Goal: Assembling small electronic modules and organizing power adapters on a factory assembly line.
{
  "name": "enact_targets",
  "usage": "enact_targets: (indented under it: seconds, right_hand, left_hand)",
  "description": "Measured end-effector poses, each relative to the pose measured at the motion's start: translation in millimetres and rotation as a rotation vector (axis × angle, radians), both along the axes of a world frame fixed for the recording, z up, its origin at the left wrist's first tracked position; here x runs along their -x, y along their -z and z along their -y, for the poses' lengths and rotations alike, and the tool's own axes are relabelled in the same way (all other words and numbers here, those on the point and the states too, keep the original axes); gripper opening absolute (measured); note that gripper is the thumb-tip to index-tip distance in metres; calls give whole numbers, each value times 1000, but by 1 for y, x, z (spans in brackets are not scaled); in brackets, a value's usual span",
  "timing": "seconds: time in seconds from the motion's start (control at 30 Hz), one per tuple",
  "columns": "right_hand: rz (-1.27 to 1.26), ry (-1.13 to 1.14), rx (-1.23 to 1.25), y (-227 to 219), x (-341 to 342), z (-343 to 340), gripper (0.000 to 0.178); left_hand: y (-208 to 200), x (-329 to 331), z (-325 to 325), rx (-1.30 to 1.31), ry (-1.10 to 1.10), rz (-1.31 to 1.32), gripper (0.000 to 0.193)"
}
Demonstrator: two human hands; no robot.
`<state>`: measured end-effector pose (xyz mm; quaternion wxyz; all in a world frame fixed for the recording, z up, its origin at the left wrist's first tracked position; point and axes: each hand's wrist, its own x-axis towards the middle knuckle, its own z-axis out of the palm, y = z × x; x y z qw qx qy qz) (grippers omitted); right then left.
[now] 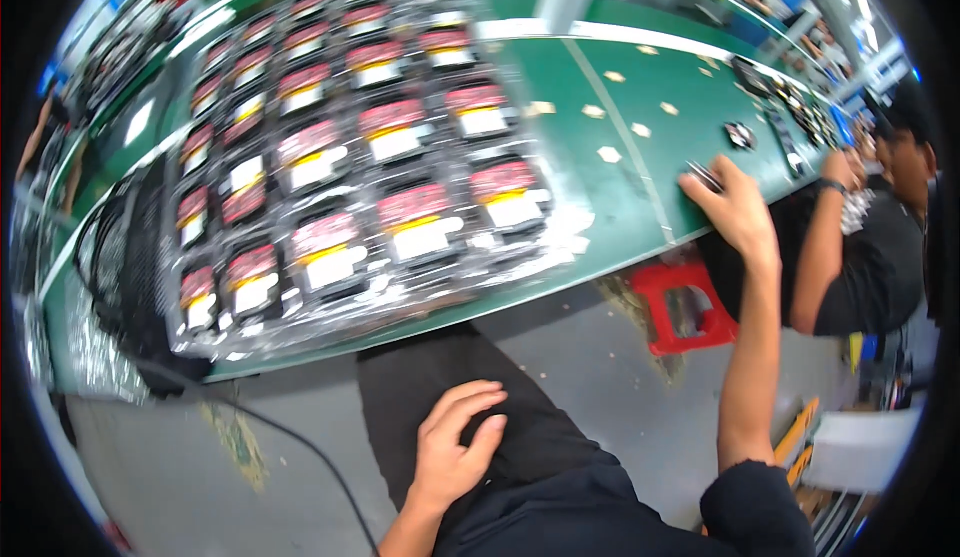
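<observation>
Counted two own hands; right hand [741, 214] at 3 o'clock, pinched with thumb and fingers on one small dark object [704, 177], located over the green table just inside its near edge; too blurred to tell whether touching the surface; left hand [453, 449] at 6 o'clock, thumb and fingers apart, loosely bent above dark trousers [415, 377].

At 11 o'clock, one clear plastic tray [360, 314]; filled with roughly twenty-five red, yellow and white modules [418, 222], seemingly five by five, farthest row too smeared for a sure count; at 1 to 2 o'clock, about eight pale flat pieces [608, 155] scattered, plus one small round black part [739, 136] and a heap of dark parts [790, 117], uncountable; at 9 o'clock, one black mesh item [145, 257]; at 7 o'clock, one dark cable [310, 447], trailing down.

White and yellow areas on the modules, maybe labels; too blurred to read.

Under it all, green table [560, 172], glossy, crossed by one pale line [622, 117]; below, grey floor [590, 392] with worn patches; at 3 to 4 o'clock, one red stool [655, 307]; at 3 o'clock near the rim, one seated co-worker [870, 267] in dark clothes; at 4 o'clock, one white box [865, 452].
</observation>
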<state>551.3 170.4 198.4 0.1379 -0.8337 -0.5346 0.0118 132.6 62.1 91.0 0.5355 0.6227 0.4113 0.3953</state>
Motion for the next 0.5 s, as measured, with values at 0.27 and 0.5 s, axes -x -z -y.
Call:
enact_targets:
  seconds: [0.27,0.5]
  right_hand:
    - [-868,-269,-121,-7,75,44,60]
    - [-1204,-549,251,36,215,95,52]
  left_hand:
    - [-16,-1,-5,-4,32,69,34]
    - [-20,15,-18,-461,-161,-28,53]
